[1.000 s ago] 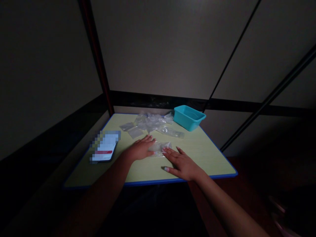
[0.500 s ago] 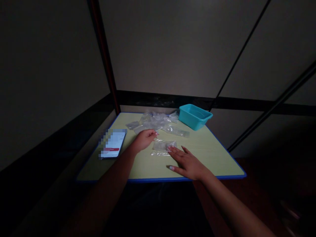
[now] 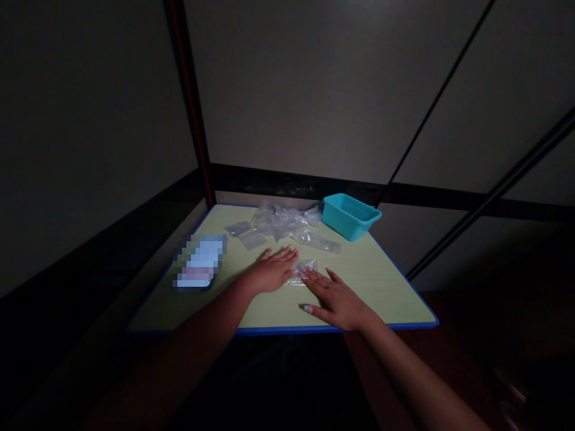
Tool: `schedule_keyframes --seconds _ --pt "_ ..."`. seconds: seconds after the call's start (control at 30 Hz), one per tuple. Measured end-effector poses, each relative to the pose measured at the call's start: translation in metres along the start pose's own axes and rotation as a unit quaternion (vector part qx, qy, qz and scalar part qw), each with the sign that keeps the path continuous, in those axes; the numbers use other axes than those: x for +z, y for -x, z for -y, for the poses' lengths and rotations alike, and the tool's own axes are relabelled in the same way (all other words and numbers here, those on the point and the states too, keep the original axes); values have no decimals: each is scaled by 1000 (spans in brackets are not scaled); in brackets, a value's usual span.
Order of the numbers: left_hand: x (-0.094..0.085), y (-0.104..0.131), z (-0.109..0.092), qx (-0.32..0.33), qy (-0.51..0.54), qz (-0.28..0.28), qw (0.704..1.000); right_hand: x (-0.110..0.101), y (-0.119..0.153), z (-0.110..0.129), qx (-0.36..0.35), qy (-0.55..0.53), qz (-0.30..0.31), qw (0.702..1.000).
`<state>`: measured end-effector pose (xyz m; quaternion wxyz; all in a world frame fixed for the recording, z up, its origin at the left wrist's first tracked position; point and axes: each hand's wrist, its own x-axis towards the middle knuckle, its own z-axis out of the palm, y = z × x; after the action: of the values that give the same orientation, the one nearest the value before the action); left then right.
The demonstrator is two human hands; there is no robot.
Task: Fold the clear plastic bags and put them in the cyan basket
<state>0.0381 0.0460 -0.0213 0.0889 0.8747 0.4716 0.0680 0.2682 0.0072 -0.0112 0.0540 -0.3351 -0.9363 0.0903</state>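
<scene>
Flat and open, gripping nothing, the left hand [image 3: 273, 272] and right hand [image 3: 336, 300] are touching a thin, clear plastic bag [image 3: 309, 263], which is lying nearer than the rigid turquoise tub [image 3: 342, 224] and to its left. It is looking partly smoothed; left of the tub, a glossy, crumpled heap of bags [image 3: 278, 222] is seemingly awaiting handling.

No lettering seems legible anywhere (the phone screen [image 3: 203, 261] is pixelated over).
</scene>
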Motion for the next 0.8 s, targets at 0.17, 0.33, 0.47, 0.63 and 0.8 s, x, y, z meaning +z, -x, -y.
schedule_keyframes --seconds 0.17,0.33,0.47,0.63,0.8 --pt "1 1 1 0 -23 49 999 0 0 1 0 9 3 1000" --pt "2 1 2 4 -26 57 998 -3 0 3 5 17 -8 1000" --pt "3 0 3 2 -26 59 998 -6 2 5 3 31 -17 999" --pt "6 -1 5 2 -21 59 998 -8 8 5 4 25 -91 996" --pt "6 -3 6 6 -14 61 998 -5 5 6 25 26 -109 993"
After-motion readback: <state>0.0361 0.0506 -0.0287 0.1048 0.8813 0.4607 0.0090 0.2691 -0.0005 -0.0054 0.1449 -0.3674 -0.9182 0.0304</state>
